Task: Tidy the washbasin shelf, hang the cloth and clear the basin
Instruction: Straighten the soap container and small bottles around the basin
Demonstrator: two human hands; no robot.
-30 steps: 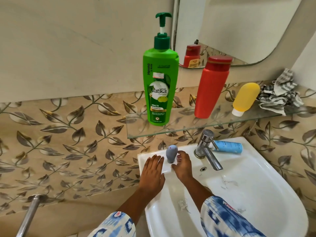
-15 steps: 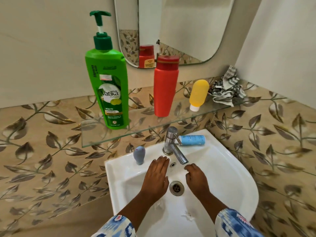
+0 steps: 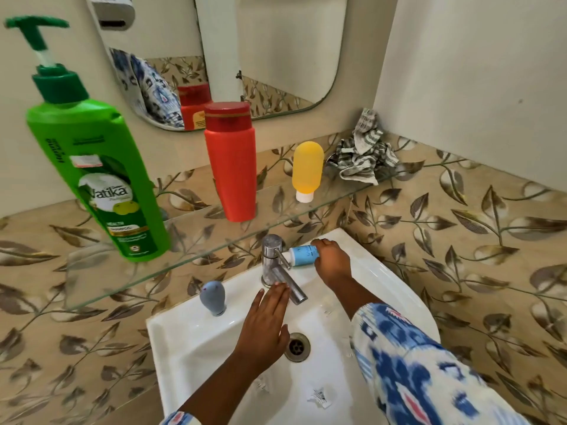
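On the glass shelf (image 3: 196, 262) stand a green pump bottle (image 3: 101, 185), a red bottle (image 3: 231, 167) and an upside-down yellow bottle (image 3: 307, 167). A crumpled striped cloth (image 3: 363, 154) lies at the shelf's right end. A small blue tube (image 3: 302, 255) lies on the white basin (image 3: 392, 283) rim behind the tap (image 3: 276, 268). My right hand (image 3: 333, 262) is closed around the tube's right end. Flat, with fingers apart, my left hand (image 3: 265, 323) hovers over the bowl beside the spout. A grey-blue bulb-shaped object (image 3: 213, 297) stands on the rim at left.
Torn paper scraps (image 3: 319, 395) lie in the bowl near the drain (image 3: 297, 346). A mirror (image 3: 245, 56) hangs above the shelf, and a side wall closes the corner on the right. Leaf-patterned tiles surround the basin.
My right hand moved from over the bowl up to the rim and closed on the blue tube. My left hand stayed over the bowl. The view shifted right.
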